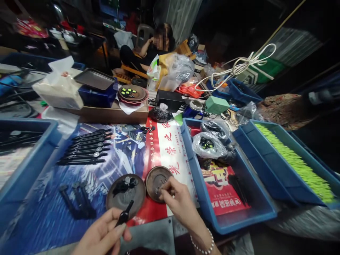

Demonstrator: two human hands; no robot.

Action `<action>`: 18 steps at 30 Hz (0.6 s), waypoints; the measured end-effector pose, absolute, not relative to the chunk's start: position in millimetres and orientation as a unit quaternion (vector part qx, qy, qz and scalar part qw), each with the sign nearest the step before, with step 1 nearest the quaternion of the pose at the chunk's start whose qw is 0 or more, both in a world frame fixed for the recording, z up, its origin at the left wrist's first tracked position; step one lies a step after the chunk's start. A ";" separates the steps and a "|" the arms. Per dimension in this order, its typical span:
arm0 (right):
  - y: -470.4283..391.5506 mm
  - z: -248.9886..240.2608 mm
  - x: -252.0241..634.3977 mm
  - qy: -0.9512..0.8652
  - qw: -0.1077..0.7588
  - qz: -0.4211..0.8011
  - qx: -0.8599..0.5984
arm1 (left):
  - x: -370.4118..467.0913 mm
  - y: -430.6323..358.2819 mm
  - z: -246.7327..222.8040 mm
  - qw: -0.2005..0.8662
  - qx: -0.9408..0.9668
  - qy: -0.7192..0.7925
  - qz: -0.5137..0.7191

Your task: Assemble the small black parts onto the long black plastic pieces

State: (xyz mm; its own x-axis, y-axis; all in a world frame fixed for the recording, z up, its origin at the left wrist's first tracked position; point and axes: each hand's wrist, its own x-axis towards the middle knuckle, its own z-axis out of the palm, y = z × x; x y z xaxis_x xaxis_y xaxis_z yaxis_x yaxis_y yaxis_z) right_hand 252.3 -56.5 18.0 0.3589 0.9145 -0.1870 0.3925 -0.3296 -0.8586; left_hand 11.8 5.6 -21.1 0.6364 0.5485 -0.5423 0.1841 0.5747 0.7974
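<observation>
My left hand (106, 232) is closed on a small black part (124, 215) with a narrow tip, held in front of a round brown dish (110, 198). Black pieces (126, 185) lie in that dish. Over a second brown dish (152, 177), just to its right, my right hand (176, 198) has its thumb and fingers pinched together. Tiny items lie in this dish; whatever is between the fingertips is too small to make out. A bead bracelet circles the right wrist.
Black strips (89, 148) lie in a row at left, with thicker black parts (77, 198) nearer. A blue bin (220, 225) holding bags stands at right, beside a bin of green pieces (294, 159). Another blue bin (50, 141) is far left. A person (151, 49) sits behind.
</observation>
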 end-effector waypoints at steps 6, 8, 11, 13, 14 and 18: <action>-66.9 17.5 221.5 -0.340 0.468 0.492 -0.651 | 20.6 2.0 -3.0 0.806 0.419 0.400 0.117; -70.5 16.4 209.7 -0.313 0.479 0.556 -0.603 | 21.9 0.6 2.0 0.818 0.407 0.386 0.125; -71.2 10.9 196.5 -0.302 0.459 0.637 -0.540 | 23.0 -0.4 3.5 0.826 0.390 0.383 0.136; -68.6 6.6 189.7 -0.296 0.445 0.664 -0.523 | 23.2 -1.1 3.0 0.827 0.383 0.387 0.138; -66.8 5.0 186.7 -0.290 0.446 0.668 -0.521 | 23.3 -1.5 2.8 0.827 0.382 0.389 0.135; -60.9 1.5 178.6 -0.281 0.452 0.656 -0.536 | 21.5 -4.0 2.9 0.811 0.408 0.398 0.129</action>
State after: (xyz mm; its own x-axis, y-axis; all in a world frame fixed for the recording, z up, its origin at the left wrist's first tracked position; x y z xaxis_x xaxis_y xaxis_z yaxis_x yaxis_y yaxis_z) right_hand 178.6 -60.9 1.5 -0.0181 0.8936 -0.4484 -0.2915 -0.4337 -0.8526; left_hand 21.5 -4.0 2.9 0.6497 0.5349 -0.5401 0.1151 0.6331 0.7655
